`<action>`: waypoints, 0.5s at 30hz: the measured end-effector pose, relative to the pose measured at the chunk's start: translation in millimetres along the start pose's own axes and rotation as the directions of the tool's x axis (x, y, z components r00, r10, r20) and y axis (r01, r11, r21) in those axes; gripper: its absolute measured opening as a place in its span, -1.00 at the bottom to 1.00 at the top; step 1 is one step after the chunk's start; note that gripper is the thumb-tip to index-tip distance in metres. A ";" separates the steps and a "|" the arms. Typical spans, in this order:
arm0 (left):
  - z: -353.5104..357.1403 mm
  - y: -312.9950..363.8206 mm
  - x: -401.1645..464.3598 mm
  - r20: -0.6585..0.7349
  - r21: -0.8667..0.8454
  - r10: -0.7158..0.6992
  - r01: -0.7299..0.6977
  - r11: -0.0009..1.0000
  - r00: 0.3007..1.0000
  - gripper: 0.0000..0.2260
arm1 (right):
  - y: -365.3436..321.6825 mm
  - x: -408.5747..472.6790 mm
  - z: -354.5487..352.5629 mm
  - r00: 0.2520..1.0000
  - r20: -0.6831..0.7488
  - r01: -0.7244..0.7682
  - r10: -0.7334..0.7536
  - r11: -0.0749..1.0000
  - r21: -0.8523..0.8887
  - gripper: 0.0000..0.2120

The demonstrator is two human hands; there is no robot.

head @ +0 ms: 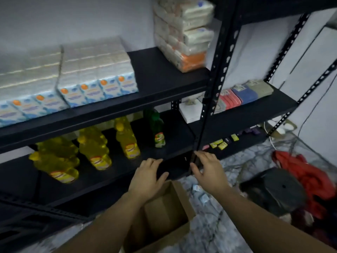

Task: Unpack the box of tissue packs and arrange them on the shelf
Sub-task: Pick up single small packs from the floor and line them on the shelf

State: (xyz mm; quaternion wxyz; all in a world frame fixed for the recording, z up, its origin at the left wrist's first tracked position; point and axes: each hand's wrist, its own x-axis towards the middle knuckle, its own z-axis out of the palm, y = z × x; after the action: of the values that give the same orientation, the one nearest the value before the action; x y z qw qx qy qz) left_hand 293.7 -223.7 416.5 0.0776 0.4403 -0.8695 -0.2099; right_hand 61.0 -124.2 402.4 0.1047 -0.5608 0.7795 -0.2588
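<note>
Pretty much done, looks like: box seemingly empty, tissue packs up above it on shelf. Left hand, right hand spread, holding nothing.

Shelf: black. Tissue packs: white, blue ends, orange dots. Bottles: yellow; one bottle green. Box: brown. Cloth: red.
</note>
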 end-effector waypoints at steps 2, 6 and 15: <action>36.4 22.7 8.8 0.073 -0.010 -0.020 0.021 1.000 0.997 -0.42 | 49.5 -11.2 -5.1 0.997 0.045 -0.067 0.067 0.998 0.013 -0.51; 95.7 56.2 26.1 0.175 -0.011 -0.052 0.055 0.998 0.983 -0.42 | 125.0 -31.9 -8.5 0.973 0.124 -0.199 0.193 0.979 0.036 -0.48; 203.4 71.8 78.0 0.325 -0.053 -0.109 0.133 0.990 0.939 -0.39 | 232.3 -65.2 36.4 0.827 0.323 -0.510 0.461 0.856 0.085 -0.30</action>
State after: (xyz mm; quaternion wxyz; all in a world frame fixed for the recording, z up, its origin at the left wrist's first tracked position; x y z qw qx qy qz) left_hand 129.3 -188.0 260.7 -0.0619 0.4495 -0.8336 -0.3150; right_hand -90.2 -19.0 242.4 0.3273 -0.3644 0.8479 -0.2028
